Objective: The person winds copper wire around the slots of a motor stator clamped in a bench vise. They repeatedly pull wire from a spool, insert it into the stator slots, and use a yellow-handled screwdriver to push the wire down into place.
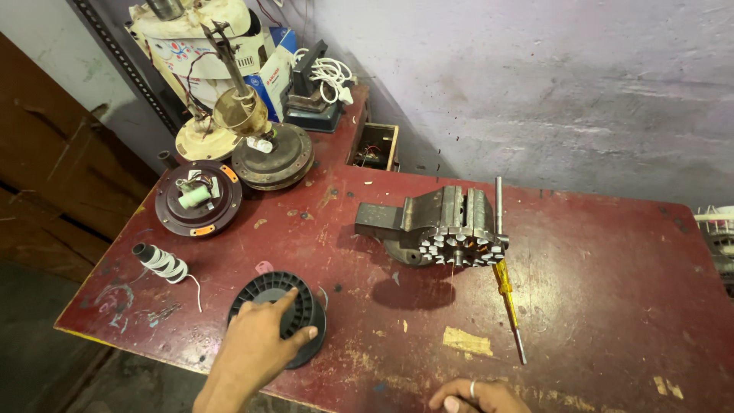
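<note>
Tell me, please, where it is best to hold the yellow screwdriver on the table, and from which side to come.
Grip the screwdriver by its yellow handle, probably from the right side. It lies flat on the red table, handle toward the vise, thin shaft pointing to the near edge. The handle is the thicker part; the table to its right is bare, and the right hand rests nearby.

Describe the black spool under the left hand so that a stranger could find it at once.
Start at the red worktable and go to its near edge, left of the vise. There the left hand rests on the black spool. It is round, ribbed and lying flat, unlike the small white-wound bobbin to its left.
</note>
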